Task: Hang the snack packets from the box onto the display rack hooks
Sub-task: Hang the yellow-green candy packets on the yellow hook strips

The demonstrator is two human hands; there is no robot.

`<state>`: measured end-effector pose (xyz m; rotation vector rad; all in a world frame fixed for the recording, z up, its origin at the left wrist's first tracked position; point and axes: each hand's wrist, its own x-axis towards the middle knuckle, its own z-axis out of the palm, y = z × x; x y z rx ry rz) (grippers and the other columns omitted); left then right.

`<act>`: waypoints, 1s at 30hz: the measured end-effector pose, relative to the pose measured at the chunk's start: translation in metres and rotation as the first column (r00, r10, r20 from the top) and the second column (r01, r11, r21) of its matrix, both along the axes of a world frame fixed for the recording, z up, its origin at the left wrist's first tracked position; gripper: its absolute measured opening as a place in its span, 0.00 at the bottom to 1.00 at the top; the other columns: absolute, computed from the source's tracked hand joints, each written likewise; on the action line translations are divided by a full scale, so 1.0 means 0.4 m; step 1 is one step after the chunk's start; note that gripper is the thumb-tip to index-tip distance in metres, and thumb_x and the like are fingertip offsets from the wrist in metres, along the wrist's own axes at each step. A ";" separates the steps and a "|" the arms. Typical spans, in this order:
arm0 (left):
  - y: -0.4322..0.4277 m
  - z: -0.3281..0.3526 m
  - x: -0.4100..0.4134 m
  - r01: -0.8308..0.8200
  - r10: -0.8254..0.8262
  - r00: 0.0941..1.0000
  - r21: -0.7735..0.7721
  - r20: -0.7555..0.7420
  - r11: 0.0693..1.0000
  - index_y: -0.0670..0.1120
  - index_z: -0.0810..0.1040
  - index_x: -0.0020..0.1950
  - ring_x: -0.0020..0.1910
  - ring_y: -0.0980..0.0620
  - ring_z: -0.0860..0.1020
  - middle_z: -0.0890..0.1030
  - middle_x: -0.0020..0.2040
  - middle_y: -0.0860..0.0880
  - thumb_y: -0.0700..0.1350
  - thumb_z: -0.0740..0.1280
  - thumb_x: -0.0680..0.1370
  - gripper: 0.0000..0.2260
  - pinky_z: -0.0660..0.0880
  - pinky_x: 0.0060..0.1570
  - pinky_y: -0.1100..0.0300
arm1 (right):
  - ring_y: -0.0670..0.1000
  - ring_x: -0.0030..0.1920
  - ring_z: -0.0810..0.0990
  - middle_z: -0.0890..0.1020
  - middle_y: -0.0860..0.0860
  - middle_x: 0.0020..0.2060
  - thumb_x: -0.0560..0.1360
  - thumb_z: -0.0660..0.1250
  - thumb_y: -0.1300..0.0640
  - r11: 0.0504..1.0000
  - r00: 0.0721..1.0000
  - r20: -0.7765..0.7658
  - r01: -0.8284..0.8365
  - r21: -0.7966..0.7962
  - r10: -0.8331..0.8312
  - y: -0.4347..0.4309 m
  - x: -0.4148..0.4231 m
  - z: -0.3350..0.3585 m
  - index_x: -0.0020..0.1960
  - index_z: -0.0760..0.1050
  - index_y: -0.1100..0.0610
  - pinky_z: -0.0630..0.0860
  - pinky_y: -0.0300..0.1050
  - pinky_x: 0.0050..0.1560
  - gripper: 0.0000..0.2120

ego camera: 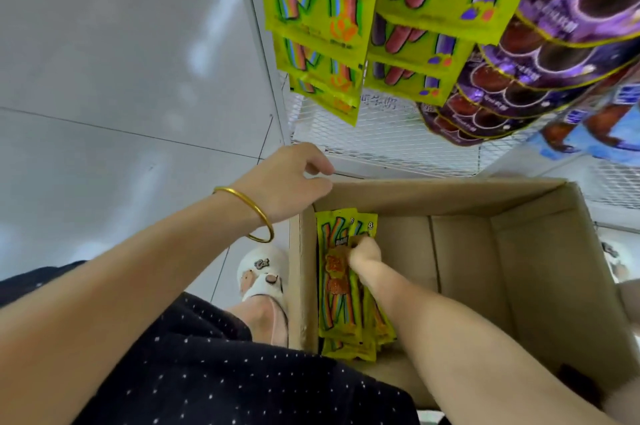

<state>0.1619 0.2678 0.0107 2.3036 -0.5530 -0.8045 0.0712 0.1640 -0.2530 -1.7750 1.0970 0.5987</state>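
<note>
- Currently at the pick step: right hand [365, 253] pinches the snack packets [337, 286], which stand on edge against the left wall of the box [519, 251], lower centre.
- Left hand [294, 178] is curled on the box rim.
- Next, probably: lift one packet and thread its hang hole onto the display rack [381, 133], upper right.
- Packets are flat, glossy, yellow-green, with rainbow strips.

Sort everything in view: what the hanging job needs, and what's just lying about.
For the job:
- cardboard box
- rainbow packets inside it
- right hand, gripping them
- left hand, holding the box corner
- wire rack

Just there:
- purple packets, already hung
- blue packets, already hung
- white slipper
- gold bangle
</note>
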 end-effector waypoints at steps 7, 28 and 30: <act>0.008 -0.020 0.007 0.039 -0.048 0.996 0.112 0.081 0.993 0.48 0.73 0.59 0.53 0.52 0.75 0.73 0.61 0.48 0.44 0.65 0.76 0.12 0.70 0.43 0.64 | 0.56 0.58 0.79 0.82 0.56 0.54 0.75 0.67 0.56 0.901 0.970 0.232 -0.038 0.432 -0.070 -0.134 -0.071 0.190 0.55 0.77 0.58 0.70 0.57 0.64 0.10; 0.010 0.482 0.000 0.033 0.109 0.956 -0.470 0.272 0.882 0.46 0.80 0.43 0.41 0.49 0.79 0.81 0.41 0.45 0.44 0.69 0.74 0.03 0.78 0.50 0.47 | 0.40 0.47 0.75 0.77 0.39 0.40 0.70 0.67 0.69 0.818 -0.049 0.833 0.231 -0.527 0.551 -0.126 0.029 0.984 0.44 0.81 0.55 0.67 0.27 0.53 0.11; 0.014 0.572 0.041 -0.002 0.239 0.921 -0.609 0.308 0.793 0.44 0.81 0.47 0.44 0.51 0.80 0.83 0.46 0.44 0.44 0.67 0.76 0.06 0.79 0.50 0.55 | 0.35 0.46 0.73 0.76 0.40 0.40 0.72 0.65 0.68 0.810 -0.101 0.822 0.271 -0.519 0.560 -0.126 0.055 1.062 0.47 0.82 0.58 0.66 0.25 0.49 0.10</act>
